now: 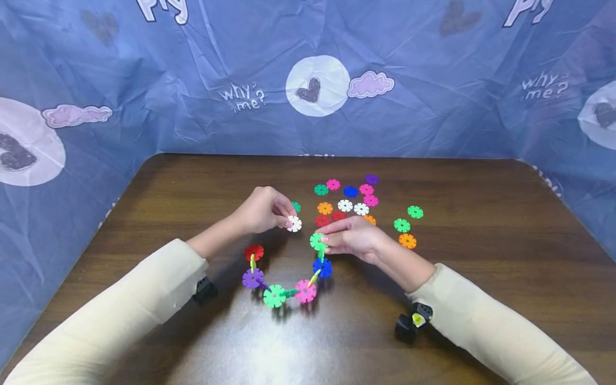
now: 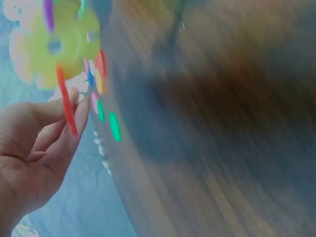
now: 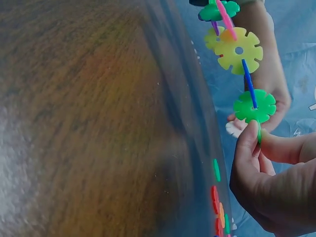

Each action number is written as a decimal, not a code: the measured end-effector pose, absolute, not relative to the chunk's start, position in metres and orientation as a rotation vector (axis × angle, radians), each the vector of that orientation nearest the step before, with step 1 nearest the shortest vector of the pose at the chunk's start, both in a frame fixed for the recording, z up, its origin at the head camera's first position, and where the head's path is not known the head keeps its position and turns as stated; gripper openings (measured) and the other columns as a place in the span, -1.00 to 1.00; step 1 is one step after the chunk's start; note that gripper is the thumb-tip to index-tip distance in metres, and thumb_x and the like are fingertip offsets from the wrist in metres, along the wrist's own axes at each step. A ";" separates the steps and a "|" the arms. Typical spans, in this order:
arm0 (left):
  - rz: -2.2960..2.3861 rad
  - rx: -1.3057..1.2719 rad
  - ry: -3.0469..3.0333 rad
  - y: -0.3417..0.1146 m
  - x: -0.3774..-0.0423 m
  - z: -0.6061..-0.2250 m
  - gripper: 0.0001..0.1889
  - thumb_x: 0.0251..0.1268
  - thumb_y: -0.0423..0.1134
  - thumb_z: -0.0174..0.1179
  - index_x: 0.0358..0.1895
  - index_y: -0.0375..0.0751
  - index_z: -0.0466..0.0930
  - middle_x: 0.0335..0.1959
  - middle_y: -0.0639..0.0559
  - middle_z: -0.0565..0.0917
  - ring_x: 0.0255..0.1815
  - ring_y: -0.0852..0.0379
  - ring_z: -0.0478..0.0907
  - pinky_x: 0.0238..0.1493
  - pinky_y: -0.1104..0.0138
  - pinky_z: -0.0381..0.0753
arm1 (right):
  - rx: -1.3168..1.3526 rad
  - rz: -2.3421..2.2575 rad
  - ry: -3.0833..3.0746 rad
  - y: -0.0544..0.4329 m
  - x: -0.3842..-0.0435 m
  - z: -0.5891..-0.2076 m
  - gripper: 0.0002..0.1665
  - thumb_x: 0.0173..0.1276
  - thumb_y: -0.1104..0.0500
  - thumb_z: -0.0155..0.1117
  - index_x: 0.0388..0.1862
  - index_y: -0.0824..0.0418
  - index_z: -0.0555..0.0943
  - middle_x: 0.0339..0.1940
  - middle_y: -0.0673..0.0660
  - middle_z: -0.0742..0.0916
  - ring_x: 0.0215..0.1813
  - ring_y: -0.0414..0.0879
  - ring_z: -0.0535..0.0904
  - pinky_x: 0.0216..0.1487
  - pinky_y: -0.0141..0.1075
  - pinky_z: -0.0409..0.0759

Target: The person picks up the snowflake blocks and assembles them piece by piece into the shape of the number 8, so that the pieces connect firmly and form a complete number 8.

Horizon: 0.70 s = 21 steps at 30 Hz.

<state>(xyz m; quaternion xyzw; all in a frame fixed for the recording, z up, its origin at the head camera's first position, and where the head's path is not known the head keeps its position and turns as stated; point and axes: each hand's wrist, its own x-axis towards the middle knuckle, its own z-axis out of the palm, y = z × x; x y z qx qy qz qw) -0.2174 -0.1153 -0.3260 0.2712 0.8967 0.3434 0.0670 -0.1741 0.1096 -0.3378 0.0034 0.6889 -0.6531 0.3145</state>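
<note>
In the head view my left hand [image 1: 263, 210] pinches a white notched interlocking disc [image 1: 294, 224] between thumb and fingers. To its right, my right hand [image 1: 357, 239] grips the light green end disc [image 1: 317, 241] of a chain of discs slotted together. That chain hangs in a U: below the green end come a blue disc [image 1: 322, 268], a pink disc [image 1: 305, 291], another green disc [image 1: 275, 296] and a purple disc [image 1: 252, 278], with edge-on discs between them. Its free end is a red disc [image 1: 254, 252]. A small gap separates the white disc from the chain.
Loose discs lie on the brown table [image 1: 462, 278] beyond the hands, among them an orange disc [image 1: 407, 240], a blue disc [image 1: 351, 191] and a white disc [image 1: 345, 205]. A teal disc [image 1: 296, 206] lies behind the left fingers. Blue printed cloth [image 1: 202, 59] surrounds the table.
</note>
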 end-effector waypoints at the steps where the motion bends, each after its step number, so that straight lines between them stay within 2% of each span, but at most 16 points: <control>1: 1.043 0.830 2.699 -0.113 -0.214 -0.324 -0.90 -0.03 -0.46 0.42 -0.39 -0.36 0.72 -0.46 -0.16 0.77 -0.46 0.16 0.70 -0.43 0.41 0.66 | 0.023 -1.723 1.818 0.110 -0.175 -0.338 -0.55 0.37 0.39 0.13 0.21 0.57 0.43 -0.42 -0.07 0.73 -0.37 -0.24 0.67 -0.09 -0.32 0.70; 5: 1.069 0.877 2.683 -0.105 -0.205 -0.319 -0.90 -0.02 -0.42 0.43 -0.39 -0.31 0.73 -0.45 -0.11 0.78 -0.43 0.17 0.71 -0.37 0.41 0.68 | 0.053 -1.730 1.829 0.110 -0.176 -0.339 -0.54 0.37 0.39 0.13 0.22 0.56 0.43 -0.40 -0.06 0.72 -0.36 -0.24 0.67 -0.10 -0.34 0.70; 11: 1.148 0.866 2.636 -0.099 -0.197 -0.314 -0.92 -0.01 -0.45 0.42 -0.41 -0.30 0.72 -0.49 -0.11 0.77 -0.52 0.24 0.66 -0.47 0.43 0.62 | 0.066 -1.743 1.834 0.110 -0.176 -0.338 -0.53 0.37 0.41 0.12 0.23 0.57 0.41 -0.41 -0.06 0.70 -0.37 -0.24 0.66 -0.14 -0.36 0.70; 15: 1.172 0.836 2.628 -0.098 -0.194 -0.314 -0.93 -0.01 -0.48 0.40 -0.42 -0.31 0.72 -0.50 -0.12 0.76 -0.52 0.25 0.65 -0.44 0.44 0.62 | 0.045 -1.736 1.832 0.111 -0.175 -0.337 -0.54 0.38 0.39 0.12 0.22 0.58 0.41 -0.43 -0.07 0.71 -0.37 -0.24 0.66 -0.14 -0.36 0.70; 21: 1.166 0.826 2.651 -0.097 -0.192 -0.313 -0.93 0.00 -0.48 0.39 -0.41 -0.32 0.73 -0.48 -0.13 0.77 -0.52 0.24 0.66 -0.53 0.48 0.51 | 0.037 -1.729 1.831 0.111 -0.174 -0.337 -0.55 0.37 0.40 0.12 0.20 0.58 0.42 -0.42 -0.06 0.72 -0.35 -0.24 0.67 -0.10 -0.31 0.70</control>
